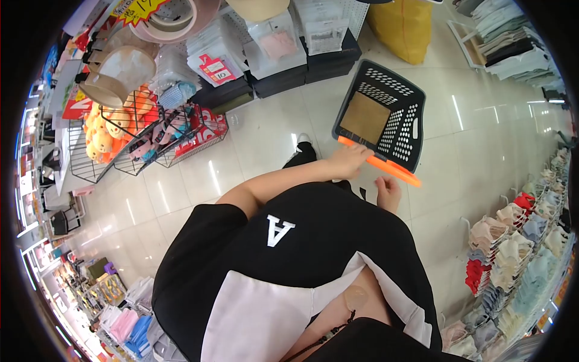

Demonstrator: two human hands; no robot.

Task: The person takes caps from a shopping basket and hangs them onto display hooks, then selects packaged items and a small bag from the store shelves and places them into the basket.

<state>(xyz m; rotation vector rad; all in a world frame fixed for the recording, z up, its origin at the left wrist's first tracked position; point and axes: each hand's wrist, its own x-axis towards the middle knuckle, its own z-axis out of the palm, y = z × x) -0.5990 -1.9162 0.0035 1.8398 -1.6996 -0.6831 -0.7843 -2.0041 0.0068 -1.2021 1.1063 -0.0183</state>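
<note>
A dark grey shopping basket [403, 81] with rows of holes hangs or stands ahead of me, tilted so I look into it. Against its inner left side is a flat brown piece [365, 116] like cardboard. My left hand [351, 160] is closed around the left part of the basket's orange handle [393, 171]. Just below that handle, apart from it, my right hand [388, 192] is curled with its fingers bent in, and nothing shows in it.
Wire baskets with orange plush toys [111, 136] stand at the left, near hanging pans [123, 69]. Packaged goods [211, 54] line the shelf ahead. A yellow bag [403, 27] is beyond the basket. Racks of bras [512, 253] run along the right; folded clothes [512, 36] are upper right.
</note>
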